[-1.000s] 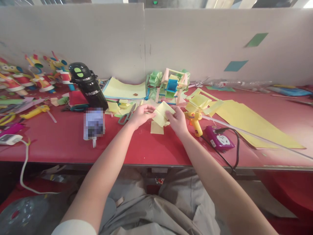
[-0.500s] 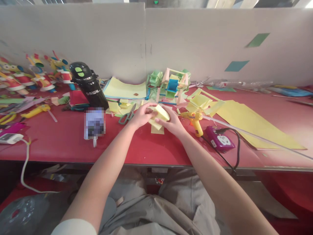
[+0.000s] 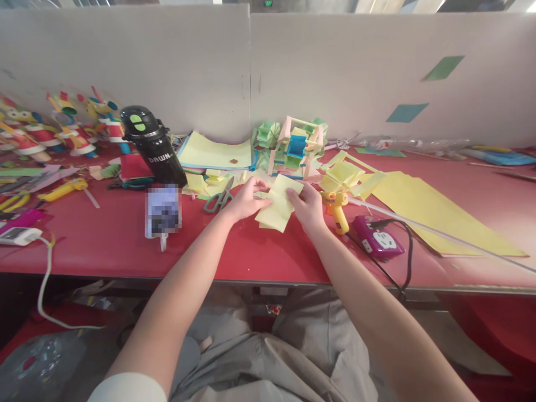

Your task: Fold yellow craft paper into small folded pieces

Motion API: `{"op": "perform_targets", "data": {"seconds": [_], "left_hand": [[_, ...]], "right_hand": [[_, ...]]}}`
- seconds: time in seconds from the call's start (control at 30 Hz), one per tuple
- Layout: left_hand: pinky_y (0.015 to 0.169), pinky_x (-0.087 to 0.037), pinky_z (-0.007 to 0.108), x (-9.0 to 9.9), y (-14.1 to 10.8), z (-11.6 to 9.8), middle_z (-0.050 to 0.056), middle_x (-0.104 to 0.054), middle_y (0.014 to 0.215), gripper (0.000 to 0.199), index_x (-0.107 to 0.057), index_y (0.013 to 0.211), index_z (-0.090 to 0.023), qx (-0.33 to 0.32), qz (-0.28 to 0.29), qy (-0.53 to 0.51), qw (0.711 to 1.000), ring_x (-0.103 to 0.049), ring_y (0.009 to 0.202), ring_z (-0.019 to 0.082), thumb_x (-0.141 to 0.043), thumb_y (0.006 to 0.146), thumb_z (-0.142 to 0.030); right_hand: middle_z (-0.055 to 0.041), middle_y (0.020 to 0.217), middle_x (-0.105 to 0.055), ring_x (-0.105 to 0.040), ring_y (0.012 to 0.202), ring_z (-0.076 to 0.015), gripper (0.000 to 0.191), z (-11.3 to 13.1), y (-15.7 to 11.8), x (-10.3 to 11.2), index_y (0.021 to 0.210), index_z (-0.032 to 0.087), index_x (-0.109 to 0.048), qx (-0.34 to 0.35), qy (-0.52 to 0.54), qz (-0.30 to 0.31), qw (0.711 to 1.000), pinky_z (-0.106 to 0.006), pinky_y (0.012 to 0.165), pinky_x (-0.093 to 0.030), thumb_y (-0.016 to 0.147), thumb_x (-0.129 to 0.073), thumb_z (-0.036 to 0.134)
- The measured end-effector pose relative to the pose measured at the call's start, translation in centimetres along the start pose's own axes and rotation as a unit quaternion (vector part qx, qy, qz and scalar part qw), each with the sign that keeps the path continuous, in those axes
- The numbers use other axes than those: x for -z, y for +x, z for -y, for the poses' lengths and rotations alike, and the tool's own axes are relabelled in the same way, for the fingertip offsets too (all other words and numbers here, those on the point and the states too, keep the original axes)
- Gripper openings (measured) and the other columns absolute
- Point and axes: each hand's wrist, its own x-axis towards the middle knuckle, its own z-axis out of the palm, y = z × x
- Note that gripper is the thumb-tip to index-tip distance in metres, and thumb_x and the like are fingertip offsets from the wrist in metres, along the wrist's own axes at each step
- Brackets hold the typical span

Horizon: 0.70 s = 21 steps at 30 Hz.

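A creased sheet of pale yellow paper (image 3: pixel 280 205) is spread out between my hands, above the red table (image 3: pixel 251 257). My left hand (image 3: pixel 250 200) pinches its left side. On the right edge my right hand (image 3: pixel 307 204) has a grip, with the thumb on top of the sheet. Another piece of yellow paper partly shows beneath it. Green-handled scissors (image 3: pixel 218 201) lie just left of my left hand. A yellow glue gun (image 3: pixel 336 211) stands right of my right hand.
Behind the hands sits a paper-and-stick model (image 3: pixel 296 146). A black bottle (image 3: pixel 154 148) and a blurred-out item (image 3: pixel 163 212) stand left. At right are a purple power socket (image 3: pixel 380 239) with a cable and large yellow sheets (image 3: pixel 431 212).
The yellow paper, folded into a compact shape before, is now opened out into a wider creased sheet. My right hand has moved slightly right, away from my left.
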Motion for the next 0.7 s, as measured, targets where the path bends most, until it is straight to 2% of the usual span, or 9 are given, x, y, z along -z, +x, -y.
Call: {"op": "perform_targets", "data": {"seconds": [0.07,0.13,0.23,0.37,0.53,0.7], "left_hand": [[0.084,-0.051,0.035,0.0,0.1,0.0,0.008,-0.063,0.118,0.041,-0.052,0.106,-0.022,-0.025,-0.002,0.006,1.000,-0.064,0.102,0.020,-0.075,0.073,-0.029],[0.089,-0.050,0.036,0.0,0.0,-0.3,0.008,-0.064,0.114,0.032,-0.057,0.101,-0.020,-0.051,0.021,0.017,0.998,-0.062,0.108,0.022,-0.073,0.075,-0.027],[0.098,-0.046,0.039,-0.1,-0.1,-0.9,0.009,-0.065,0.119,0.027,-0.065,0.103,-0.018,-0.058,0.035,0.035,0.997,-0.058,0.116,0.023,-0.070,0.076,-0.023],[0.104,-0.043,0.042,-0.1,-0.3,-1.3,0.010,-0.064,0.125,0.036,-0.068,0.111,-0.018,-0.037,0.023,0.032,0.999,-0.059,0.117,0.024,-0.068,0.075,-0.018],[0.106,-0.041,0.043,-0.1,-0.4,-1.5,0.010,-0.064,0.127,0.038,-0.068,0.111,-0.018,-0.022,0.029,0.045,0.998,-0.056,0.122,0.026,-0.067,0.073,-0.017],[0.107,-0.041,0.043,-0.1,-0.3,-1.3,0.011,-0.061,0.134,0.046,-0.065,0.118,-0.020,-0.022,0.034,0.028,0.999,-0.051,0.130,0.027,-0.070,0.073,-0.018]], "right_hand": [[-0.0065,0.089,-0.071,-0.067,0.075,-0.0214,0.042,0.1,-0.1,-0.2,0.106,0.022,-0.057,-0.015,0.013,0.013,1.000,-0.034,0.063,-0.055,0.075,-0.072,0.046],[-0.0065,0.088,-0.071,-0.066,0.073,-0.0213,0.043,0.1,-0.3,-0.2,0.112,0.023,-0.054,-0.029,-0.003,0.023,0.999,-0.034,0.060,-0.054,0.077,-0.069,0.044],[-0.0054,0.088,-0.069,-0.063,0.072,-0.0193,0.040,0.0,-0.4,-0.2,0.114,0.023,-0.056,0.009,-0.064,0.013,0.998,-0.033,0.061,-0.053,0.080,-0.066,0.041],[-0.0053,0.094,-0.067,-0.058,0.075,-0.0170,0.027,0.3,-0.4,0.0,0.102,0.021,-0.065,0.072,-0.134,-0.023,0.988,-0.033,0.069,-0.052,0.080,-0.066,0.037],[-0.0009,0.072,-0.060,-0.054,0.065,-0.0159,0.023,0.7,-0.3,0.2,0.096,0.020,-0.069,0.062,-0.133,-0.021,0.989,-0.033,0.066,-0.048,0.078,-0.067,0.035],[0.0024,0.064,-0.051,-0.050,0.060,-0.0150,0.019,0.3,-0.1,0.3,0.091,0.021,-0.066,0.059,-0.143,-0.022,0.988,-0.030,0.058,-0.042,0.080,-0.065,0.036]]}}
